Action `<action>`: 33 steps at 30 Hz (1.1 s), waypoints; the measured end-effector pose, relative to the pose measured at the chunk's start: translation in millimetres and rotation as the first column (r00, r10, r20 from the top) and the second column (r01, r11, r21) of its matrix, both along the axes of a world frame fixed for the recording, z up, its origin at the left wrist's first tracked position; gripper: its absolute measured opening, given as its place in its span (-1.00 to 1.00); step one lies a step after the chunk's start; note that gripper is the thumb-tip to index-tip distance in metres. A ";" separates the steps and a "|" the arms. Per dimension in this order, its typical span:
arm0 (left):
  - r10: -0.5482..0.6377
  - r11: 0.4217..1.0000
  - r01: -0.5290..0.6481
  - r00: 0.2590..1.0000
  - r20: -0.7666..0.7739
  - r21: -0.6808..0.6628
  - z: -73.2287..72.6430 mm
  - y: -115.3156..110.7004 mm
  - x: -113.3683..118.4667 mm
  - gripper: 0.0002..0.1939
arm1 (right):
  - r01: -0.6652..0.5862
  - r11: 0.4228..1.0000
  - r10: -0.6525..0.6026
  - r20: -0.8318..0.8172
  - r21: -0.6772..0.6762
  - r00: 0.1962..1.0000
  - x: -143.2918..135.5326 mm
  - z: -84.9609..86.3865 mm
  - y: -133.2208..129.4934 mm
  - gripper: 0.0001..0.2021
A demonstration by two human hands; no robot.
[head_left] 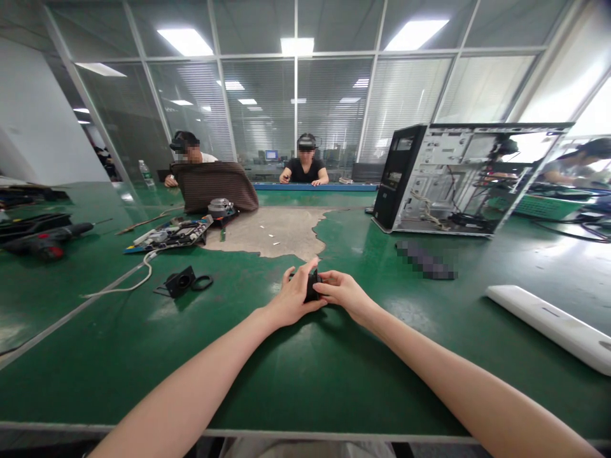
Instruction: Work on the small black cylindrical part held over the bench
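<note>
Head-worn view, facing forward (and down)

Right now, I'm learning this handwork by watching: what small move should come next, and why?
Perhaps a slight turn of the black part with the right hand: the left hand cups one side, the right hand touches the other, and together they hide much of it, so turning could show more.

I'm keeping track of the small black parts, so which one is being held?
The black part between your left hand and right hand. The other two, a black ring and a squarish black piece, lie on the green table to the left.
</note>
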State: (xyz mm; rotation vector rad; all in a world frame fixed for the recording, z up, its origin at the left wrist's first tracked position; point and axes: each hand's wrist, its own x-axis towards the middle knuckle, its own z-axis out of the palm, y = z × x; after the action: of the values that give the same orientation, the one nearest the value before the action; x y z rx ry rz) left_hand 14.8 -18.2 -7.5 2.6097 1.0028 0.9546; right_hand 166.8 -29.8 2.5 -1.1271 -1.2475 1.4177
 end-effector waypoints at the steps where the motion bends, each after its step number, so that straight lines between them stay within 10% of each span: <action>1: -0.015 1.000 0.015 1.000 0.014 -0.008 0.4 0.2 0.3 -0.15 | 0.003 1.000 -0.003 -0.001 -0.009 1.000 0.1 0.4 0.5 -0.71; 9: -0.024 0.996 0.038 0.984 0.178 -0.077 14.7 -1.2 -4.2 0.05 | -0.023 1.000 0.023 -0.038 0.009 0.999 8.6 8.8 2.6 -0.71; 14: -0.033 0.999 0.034 0.999 -0.029 0.002 21.1 1.6 -10.6 0.06 | -0.047 0.996 0.046 0.020 0.075 0.999 7.5 13.1 -2.1 -0.68; 33: 0.080 0.995 -0.073 0.991 -0.105 0.074 2.9 14.2 -3.9 -0.39 | -0.114 0.940 0.070 0.143 0.321 0.987 0.7 -4.7 -2.8 -0.71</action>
State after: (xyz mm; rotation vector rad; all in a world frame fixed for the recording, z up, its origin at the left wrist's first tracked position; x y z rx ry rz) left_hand 10.9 -3.9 -4.6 2.7244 1.1222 0.8900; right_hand 167.5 -32.5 -2.2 -0.9511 -1.5817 1.1601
